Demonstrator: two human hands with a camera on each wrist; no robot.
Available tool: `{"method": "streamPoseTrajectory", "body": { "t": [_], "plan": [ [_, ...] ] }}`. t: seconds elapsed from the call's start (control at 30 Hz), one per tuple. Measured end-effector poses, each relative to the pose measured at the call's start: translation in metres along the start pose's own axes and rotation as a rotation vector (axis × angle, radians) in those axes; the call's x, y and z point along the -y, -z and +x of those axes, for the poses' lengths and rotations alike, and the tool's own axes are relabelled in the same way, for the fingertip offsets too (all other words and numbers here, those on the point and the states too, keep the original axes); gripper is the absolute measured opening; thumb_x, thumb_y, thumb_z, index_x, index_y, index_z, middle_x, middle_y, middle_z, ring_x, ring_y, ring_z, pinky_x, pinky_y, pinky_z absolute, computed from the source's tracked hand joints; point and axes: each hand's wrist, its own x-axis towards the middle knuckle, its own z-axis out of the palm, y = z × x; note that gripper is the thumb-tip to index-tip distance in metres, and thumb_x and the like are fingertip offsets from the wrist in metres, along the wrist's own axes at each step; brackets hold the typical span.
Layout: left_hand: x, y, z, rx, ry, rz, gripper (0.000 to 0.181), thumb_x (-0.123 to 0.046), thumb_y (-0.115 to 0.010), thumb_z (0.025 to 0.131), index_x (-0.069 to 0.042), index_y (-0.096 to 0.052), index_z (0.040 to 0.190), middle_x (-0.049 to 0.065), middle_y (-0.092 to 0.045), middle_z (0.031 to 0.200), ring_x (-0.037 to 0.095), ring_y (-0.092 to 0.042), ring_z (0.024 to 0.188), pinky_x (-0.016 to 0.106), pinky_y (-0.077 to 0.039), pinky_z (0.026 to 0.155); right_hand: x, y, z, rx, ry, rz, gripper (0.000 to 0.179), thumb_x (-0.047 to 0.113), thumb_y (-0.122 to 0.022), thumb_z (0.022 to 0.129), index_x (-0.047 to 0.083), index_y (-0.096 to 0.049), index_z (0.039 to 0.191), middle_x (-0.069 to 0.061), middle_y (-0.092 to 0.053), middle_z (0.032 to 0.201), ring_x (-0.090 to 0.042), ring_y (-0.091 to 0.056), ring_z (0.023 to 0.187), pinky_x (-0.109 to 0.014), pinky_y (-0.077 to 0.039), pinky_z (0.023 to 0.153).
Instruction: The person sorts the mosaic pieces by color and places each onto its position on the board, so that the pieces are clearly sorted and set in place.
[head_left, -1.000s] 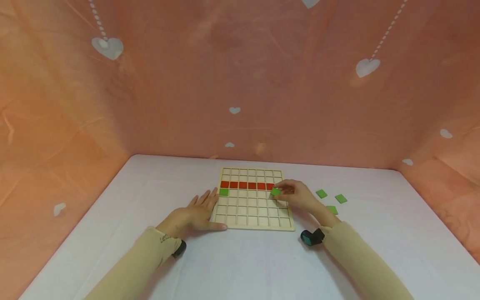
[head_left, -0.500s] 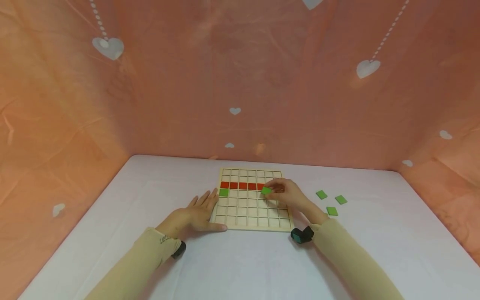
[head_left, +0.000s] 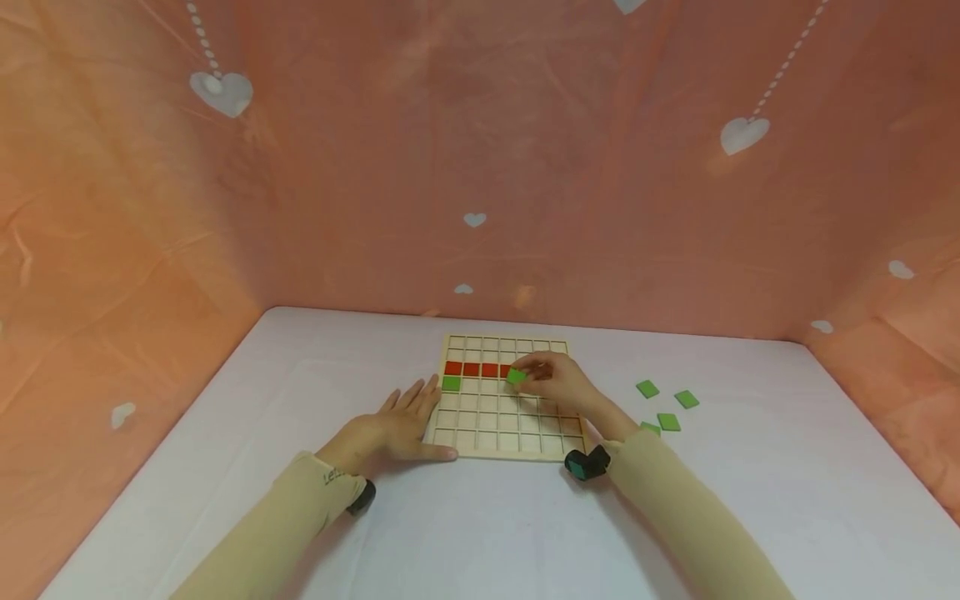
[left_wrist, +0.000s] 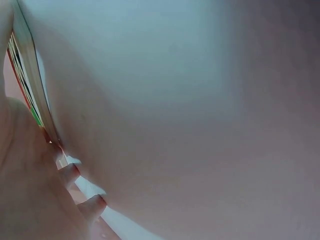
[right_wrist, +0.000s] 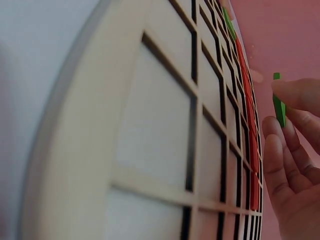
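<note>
Over on the left, the left hand (head_left: 390, 429) rests along the wooden grid board (head_left: 510, 457), its grip spread, thumb at the near corner; it has stayed put. The board lies on the white tabletop (head_left: 450, 533). In its leftmost column is a seated green tile (head_left: 451, 383), with the red tiles (head_left: 471, 369) in the row just beyond. Over the board's middle, the right hand (head_left: 558, 383) has its grip pinching a held green tile (head_left: 516, 376), raised off the grid. A second ago that hand was near the board's right edge; it has come leftward, so I'd judge the tile closer to the seated one but not yet placed. Farther right, loose green tiles (head_left: 687, 399) lie on the tabletop, one partly behind the right sleeve (head_left: 690, 492)

Counting from the left: one board, one seated green, four reds showing (the right hand hides the rest of that row), one pinched green, four loose greens
</note>
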Motion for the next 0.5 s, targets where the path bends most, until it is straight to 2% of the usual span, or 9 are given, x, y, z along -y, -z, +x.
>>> {"method": "streamPoseTrajectory", "body": {
  "t": [0.3, 0.5],
  "plan": [
    [0.002, 0.0, 0.002, 0.018, 0.008, 0.007, 0.103, -0.064, -0.054, 0.087, 0.0, -0.007, 0.153, 0.012, 0.007, 0.162, 0.031, 0.003, 0.149, 0.051, -0.006, 0.119, 0.006, -0.011, 0.009, 0.016, 0.013, 0.024, 0.035, 0.013, -0.074, 0.083, 0.003, -0.067, 0.115, -0.012, -0.066, 0.111, -0.021, -0.062, 0.095, -0.032, -0.052, 0.082],
    [0.001, 0.0, 0.004, 0.035, 0.015, 0.011, 0.103, -0.063, -0.053, 0.088, -0.001, -0.004, 0.153, 0.012, 0.008, 0.162, 0.031, 0.004, 0.149, 0.051, -0.004, 0.119, 0.01, -0.016, 0.012, 0.018, 0.001, -0.007, 0.033, 0.014, -0.073, 0.084, 0.006, -0.067, 0.116, -0.01, -0.066, 0.109, -0.021, -0.062, 0.097, -0.033, -0.052, 0.084]
  ]
}}
